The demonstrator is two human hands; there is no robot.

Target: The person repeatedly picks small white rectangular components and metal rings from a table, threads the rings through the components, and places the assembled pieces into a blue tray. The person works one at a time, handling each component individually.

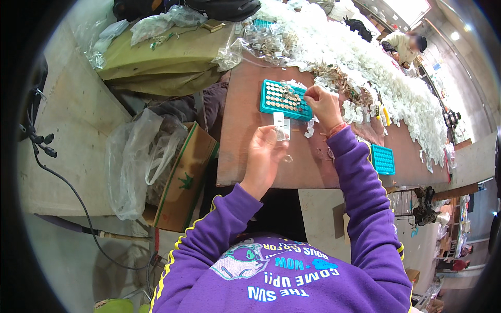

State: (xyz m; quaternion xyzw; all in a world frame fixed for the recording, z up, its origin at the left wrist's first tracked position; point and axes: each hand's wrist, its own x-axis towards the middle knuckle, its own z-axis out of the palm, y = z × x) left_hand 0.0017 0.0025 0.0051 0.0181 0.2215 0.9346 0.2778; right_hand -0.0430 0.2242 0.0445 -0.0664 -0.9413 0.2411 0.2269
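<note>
A teal tray [266, 107] lies on the brown tabletop, with rows of small round pale pieces in its pockets and some darker bits heaped on its right half. My right hand [324, 108] hovers at the tray's right edge, thumb and fingers pinched together; whatever is between them is too small to make out. Nearer to me, my left hand [261, 156] grips a small white plastic card [282, 125] between thumb and fingers, just below the tray. A small clear piece [287, 158] shows by its lower fingers. Another white piece [310, 127] rests between the two hands.
A long heap of white plastic pieces [381, 78] covers the table's far and right side. A second teal tray [383, 159] and yellow-handled pliers [386, 116] lie right. An open cardboard box [182, 180] with plastic bags stands left. Another person [404, 47] sits at the far right.
</note>
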